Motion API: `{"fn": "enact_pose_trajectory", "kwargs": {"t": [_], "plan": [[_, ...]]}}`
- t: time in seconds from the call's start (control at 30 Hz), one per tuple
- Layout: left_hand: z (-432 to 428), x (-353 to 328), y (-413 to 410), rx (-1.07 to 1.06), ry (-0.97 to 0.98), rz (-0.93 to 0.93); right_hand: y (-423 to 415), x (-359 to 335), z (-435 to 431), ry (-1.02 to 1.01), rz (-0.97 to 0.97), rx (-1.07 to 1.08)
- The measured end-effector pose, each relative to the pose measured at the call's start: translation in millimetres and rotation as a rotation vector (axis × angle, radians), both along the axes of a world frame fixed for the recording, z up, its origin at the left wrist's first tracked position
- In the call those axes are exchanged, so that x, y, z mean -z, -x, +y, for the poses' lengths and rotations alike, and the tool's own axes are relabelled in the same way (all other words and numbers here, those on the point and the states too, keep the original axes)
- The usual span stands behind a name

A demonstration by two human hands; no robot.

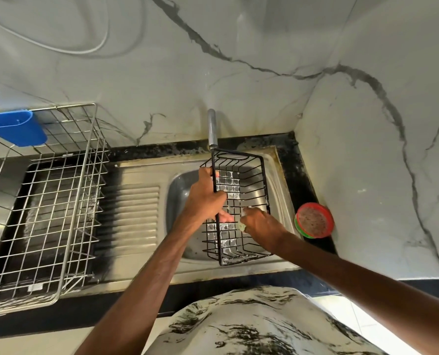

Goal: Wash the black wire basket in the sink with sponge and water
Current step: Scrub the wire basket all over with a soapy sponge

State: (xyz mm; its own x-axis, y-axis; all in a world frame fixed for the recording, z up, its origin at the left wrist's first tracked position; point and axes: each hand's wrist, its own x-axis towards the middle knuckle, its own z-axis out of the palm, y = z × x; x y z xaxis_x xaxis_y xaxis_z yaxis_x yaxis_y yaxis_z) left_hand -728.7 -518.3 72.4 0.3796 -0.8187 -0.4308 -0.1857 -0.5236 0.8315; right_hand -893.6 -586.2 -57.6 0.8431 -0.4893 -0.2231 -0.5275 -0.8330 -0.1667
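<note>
The left grip [206,198] clamped the black wire basket [241,187] by its rim over the sink [180,190]; just right of it, the right grip [260,224] pinched a sponge [242,226] inside.

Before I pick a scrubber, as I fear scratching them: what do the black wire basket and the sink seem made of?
The black wire basket: probably metal wire with a glossy black coating, judging by thin, straight, rigid rods. The sink: likely stainless steel, brushed and dull grey, with soft reflections and pressed drainboard ribs.
</note>
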Motion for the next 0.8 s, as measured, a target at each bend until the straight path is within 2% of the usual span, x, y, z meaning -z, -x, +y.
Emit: {"fn": "enact_pose_trajectory", "kwargs": {"t": [0.2, 0.33, 0.43, 0.5, 0.7, 0.8], "plan": [[-0.4, -5.5, 0.2, -0.012, -0.026, 0.061, -5.1, -7.8, -0.7, 0.022, 0.000, 0.055], [1.1, -6.2, -0.7, -0.023, -0.026, 0.068, -3.0, -6.3, 0.6, 0.051, 0.055, -0.042], [-0.9, -5.1, -2.8, -0.013, -0.040, 0.036, 4.7, -0.2, 1.1, 0.284, 0.093, -0.248], [-2.9, -2.5, -4.9, -0.008, -0.053, 0.034, 10.1, -1.0, 3.1, 0.351, 0.115, -0.311], [-6.7, 1.5, -1.9, 0.035, -0.061, 0.004, 7.6, -18.9, -18.5, 0.130, 0.083, -0.335], [-8.5, 2.8, -1.9, 0.069, -0.045, -0.004, 1.8, -37.2, -32.0, 0.137, 0.016, -0.314]]}}
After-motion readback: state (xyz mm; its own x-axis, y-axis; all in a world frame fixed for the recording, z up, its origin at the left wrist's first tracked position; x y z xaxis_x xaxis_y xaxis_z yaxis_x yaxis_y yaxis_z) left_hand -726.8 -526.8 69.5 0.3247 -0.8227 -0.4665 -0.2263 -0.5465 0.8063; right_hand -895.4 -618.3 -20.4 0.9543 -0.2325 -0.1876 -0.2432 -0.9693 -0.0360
